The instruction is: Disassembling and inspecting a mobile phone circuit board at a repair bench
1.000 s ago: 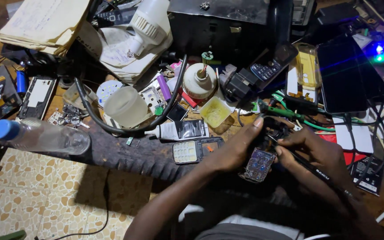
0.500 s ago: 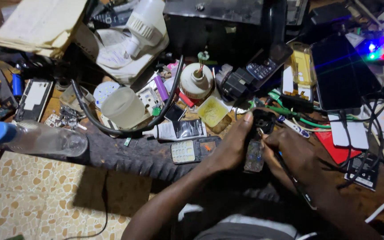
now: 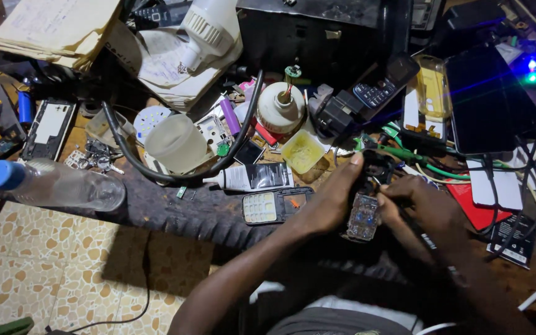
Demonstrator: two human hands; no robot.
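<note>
My left hand (image 3: 330, 201) grips a small opened keypad phone (image 3: 365, 211) from the left, its circuit side showing, with my thumb stretched up along its top. My right hand (image 3: 420, 205) closes on the same phone from the right, fingertips pinched at its upper edge. Both hands hover over the front of a cluttered dark workbench (image 3: 175, 208). A loose phone front cover with a pale keypad (image 3: 269, 206) lies just left of my left hand. A white glue tube (image 3: 249, 178) rests above that cover.
A plastic water bottle with a blue cap (image 3: 51, 185) lies at the bench's left edge. A black cable (image 3: 156, 174) loops around a frosted cup (image 3: 175, 144). A small yellow dish (image 3: 303, 151), a black keypad phone (image 3: 379, 87), a dark tablet (image 3: 491, 99) and tangled wires crowd the back and right.
The phone has turned in my hands, from flat to edge-on and back to its circuit side. My right hand has drawn closer to its top. The view shifted slightly.
</note>
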